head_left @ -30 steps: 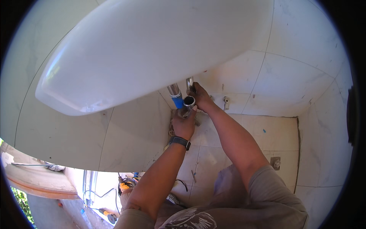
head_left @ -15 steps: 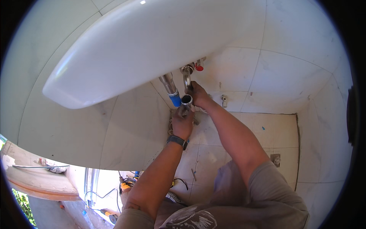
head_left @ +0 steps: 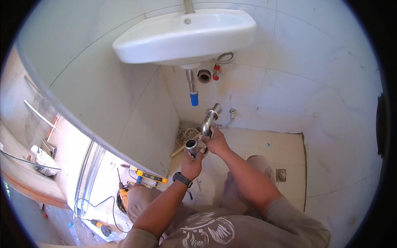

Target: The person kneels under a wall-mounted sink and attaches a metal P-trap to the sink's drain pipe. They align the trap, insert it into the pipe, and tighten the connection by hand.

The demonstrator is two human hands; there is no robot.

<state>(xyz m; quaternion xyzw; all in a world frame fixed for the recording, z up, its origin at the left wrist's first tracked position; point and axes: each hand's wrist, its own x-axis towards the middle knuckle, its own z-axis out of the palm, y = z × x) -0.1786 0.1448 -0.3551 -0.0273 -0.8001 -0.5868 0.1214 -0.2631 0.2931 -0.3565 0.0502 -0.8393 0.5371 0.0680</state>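
A curved chrome drain trap (head_left: pixel 208 120) is held low in front of me by both hands. My left hand (head_left: pixel 192 160) grips its lower open end, and a dark watch sits on that wrist. My right hand (head_left: pixel 215 142) grips the bend of the pipe. Above hangs a white wall basin (head_left: pixel 182 37) with a chrome tailpiece tipped in blue (head_left: pixel 192 91) under it. Beside the tailpiece a wall drain socket (head_left: pixel 204 76) and a red-capped valve (head_left: pixel 216 72) sit in the tiled wall. The trap is apart from the tailpiece.
A coil of cord (head_left: pixel 187 134) lies in the floor corner. A yellow level (head_left: pixel 149 176), an orange power tool (head_left: pixel 123 197) and cables lie on the floor at lower left. A small floor drain (head_left: pixel 281 175) is at right. My knees are bent below.
The trap has come away from the basin's tailpiece and dropped lower with both hands. The view has pulled back, so the whole basin and its underside fittings show.
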